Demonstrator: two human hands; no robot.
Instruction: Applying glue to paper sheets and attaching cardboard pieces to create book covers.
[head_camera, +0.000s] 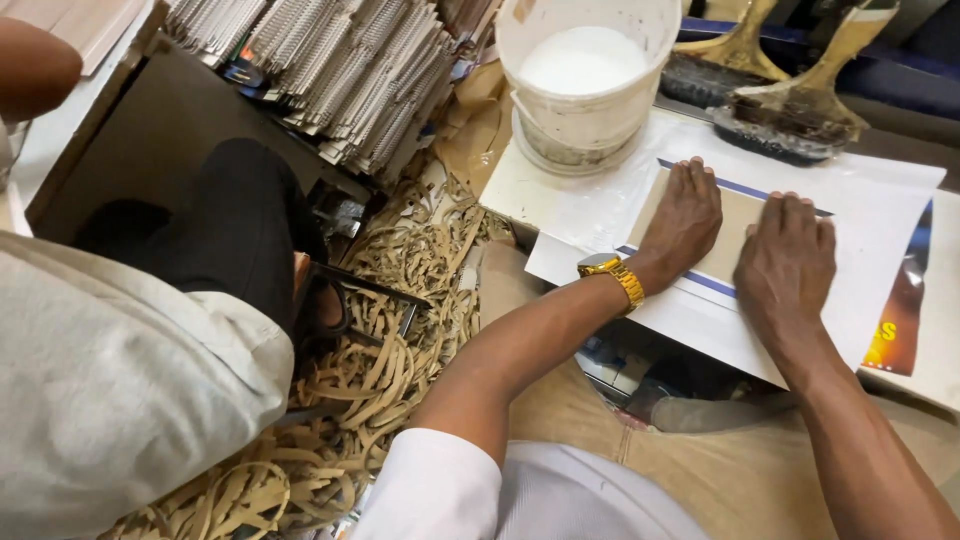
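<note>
Head view: paper strips (380, 380) litter the floor nearest. Farther, left hand (685, 215) and right hand (785, 262) press flat, fingers spread, pinching nothing, on a tan card (735, 225) over white paper (880, 200). Beyond stand a glue bucket (585, 75) and brushes (785, 125).
</note>
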